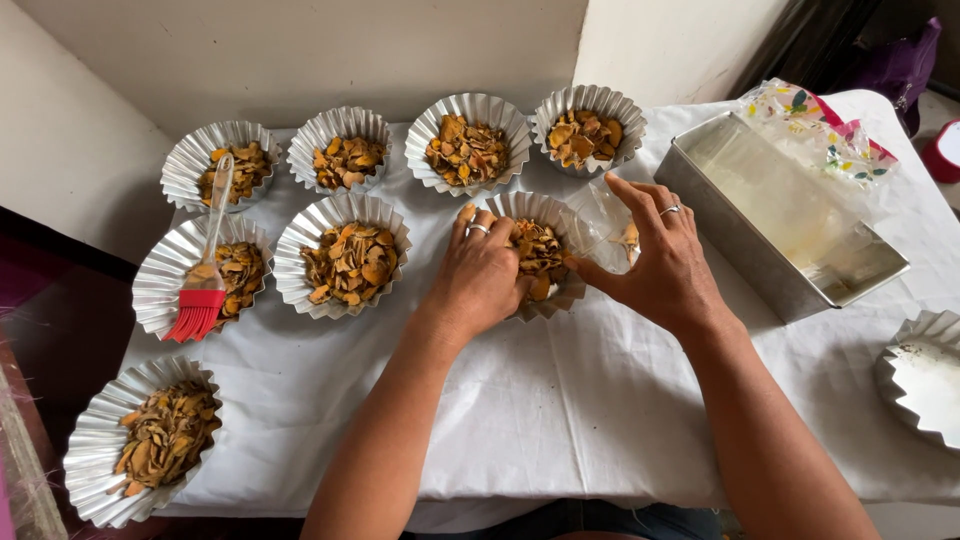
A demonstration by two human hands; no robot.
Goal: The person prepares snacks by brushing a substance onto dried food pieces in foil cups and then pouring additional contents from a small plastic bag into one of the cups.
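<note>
Here, far right corner of the table (560, 420): floral plastic bag (815, 125) beside a rectangular metal tin (745, 240). My left hand (480, 275), fingers curled, presses dried slices in the middle fluted mould (540, 215). My right hand (665, 260), half open, pinches a clear plastic bag (605, 220) at its rim.

Bare forearms, two ringed hands

The left hand (480, 280) wears a silver band ring; the right hand (665, 265) wears a thin silver ring. No sleeves show; dark blue trousers sit at the lower edge.
</note>
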